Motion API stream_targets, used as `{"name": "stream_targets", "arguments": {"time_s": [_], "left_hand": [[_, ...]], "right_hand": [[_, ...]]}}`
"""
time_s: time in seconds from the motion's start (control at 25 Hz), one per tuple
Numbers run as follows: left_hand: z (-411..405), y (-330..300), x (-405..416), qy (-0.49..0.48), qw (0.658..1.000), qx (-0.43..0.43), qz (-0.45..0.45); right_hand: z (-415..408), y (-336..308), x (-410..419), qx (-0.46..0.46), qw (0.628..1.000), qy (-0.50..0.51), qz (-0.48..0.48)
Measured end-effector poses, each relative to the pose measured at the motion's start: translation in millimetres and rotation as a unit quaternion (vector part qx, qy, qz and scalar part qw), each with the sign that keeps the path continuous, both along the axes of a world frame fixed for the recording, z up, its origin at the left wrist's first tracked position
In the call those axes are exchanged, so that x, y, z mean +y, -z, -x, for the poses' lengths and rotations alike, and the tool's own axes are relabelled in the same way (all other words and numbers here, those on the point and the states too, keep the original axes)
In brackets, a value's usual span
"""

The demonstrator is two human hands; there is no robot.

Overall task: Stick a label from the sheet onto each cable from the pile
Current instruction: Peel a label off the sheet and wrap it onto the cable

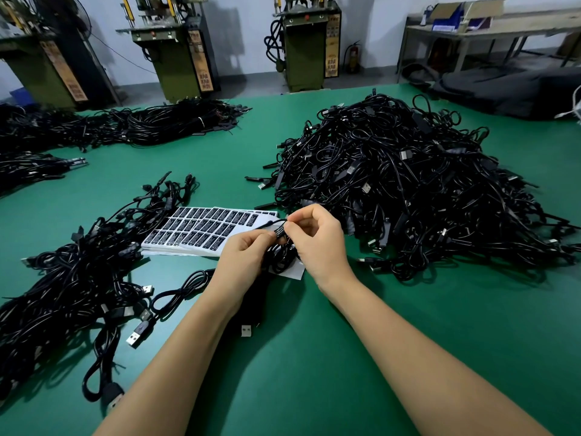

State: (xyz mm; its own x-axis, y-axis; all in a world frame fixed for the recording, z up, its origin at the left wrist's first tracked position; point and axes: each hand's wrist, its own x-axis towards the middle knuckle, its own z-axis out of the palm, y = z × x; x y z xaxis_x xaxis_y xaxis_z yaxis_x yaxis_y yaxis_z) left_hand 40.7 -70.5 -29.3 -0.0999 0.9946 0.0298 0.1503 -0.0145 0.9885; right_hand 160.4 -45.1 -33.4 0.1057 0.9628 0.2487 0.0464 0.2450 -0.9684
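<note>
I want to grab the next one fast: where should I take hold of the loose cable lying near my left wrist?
Pinch the loose cable at its looped middle, coming from above. That loop lies flat on bare green table, clear of the finished pile, while its plug end sits against other plugs.

Label sheet (201, 229) on table (314, 357), between cable pile (408, 190) at right and smaller heap (78, 278) at left.

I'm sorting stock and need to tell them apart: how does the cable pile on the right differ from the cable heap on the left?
The right pile is a tall, loosely tangled mound; the left heap lies lower, its cables running more alongside each other. The right pile sits beyond the right hand, the left heap beside the label sheet. Both are black USB cables.
</note>
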Motion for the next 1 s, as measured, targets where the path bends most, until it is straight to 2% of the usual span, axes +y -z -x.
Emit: {"name": "stream_targets", "arguments": {"time_s": [0.12,0.28,0.36,0.44,0.52,0.72,0.88,1.0], "left_hand": [[-4.4,-0.4,-1.2,-0.014,1.0,0.007,-0.018],[-5.8,0.9,-0.4,-0.016,0.998,0.029,-0.055],[-6.1,0.6,-1.1,-0.012,0.997,0.043,-0.069],[-5.8,-0.2,-2.2,-0.008,0.996,0.047,-0.077],[-6.1,-0.9,-3.0,-0.008,0.997,0.041,-0.071],[-7.7,-1.2,-3.9,-0.036,0.999,0.005,-0.025],[-7.2,-3.9,-6.5,-0.003,0.999,0.001,-0.053],[-6.8,-4.1,-6.4,0.018,0.998,-0.028,-0.044]], "right_hand": [[1.2,3.0,-3.9,-0.095,0.993,0.031,-0.069],[6.3,8.2,-4.8,-0.232,0.949,0.086,-0.193],[6.9,10.3,-4.0,-0.277,0.925,0.11,-0.234],[7.2,12.0,-3.9,-0.291,0.918,0.115,-0.245],[7.5,13.2,-3.9,-0.272,0.93,0.109,-0.224],[-9.4,11.1,5.4,-0.136,0.974,0.143,-0.114],[-3.8,7.1,-1.5,-0.11,0.993,0.006,-0.031],[-3.6,4.1,-0.5,-0.044,0.998,-0.042,0.001]]}}
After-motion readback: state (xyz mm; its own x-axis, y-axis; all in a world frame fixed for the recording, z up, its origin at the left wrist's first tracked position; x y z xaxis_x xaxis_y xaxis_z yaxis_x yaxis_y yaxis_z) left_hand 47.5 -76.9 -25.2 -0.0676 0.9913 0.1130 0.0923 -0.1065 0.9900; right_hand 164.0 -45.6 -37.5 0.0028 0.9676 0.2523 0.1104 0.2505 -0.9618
